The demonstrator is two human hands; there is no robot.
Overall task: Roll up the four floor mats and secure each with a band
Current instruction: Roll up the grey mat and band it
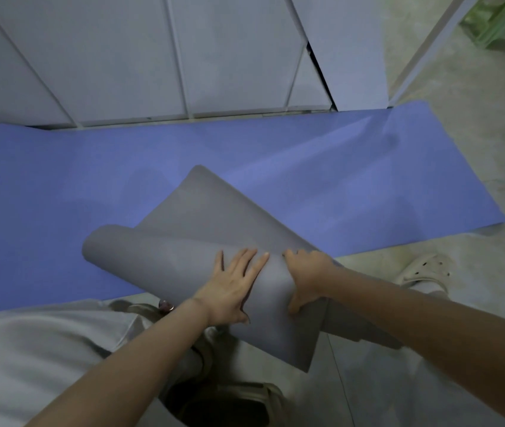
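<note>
Blue mat (306, 186): flat on the floor (476, 155).
Grey mat (202, 229): loosely curled over its near edge; rolling looks just begun.
Left hand (232, 288): flat, pressing the curl.
Right hand (306, 272): gripping the grey edge.
Next: likely tighten, roll evenly.

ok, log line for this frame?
stage: rolling; grey mat: part rolled, over flat blue mat; left hand: flat on roll; right hand: grips mat edge

Loose pale grey clothing (29, 349), forearms (140, 359) bare, and a cream clog (427, 269) pierced with round holes on one foot.
</note>
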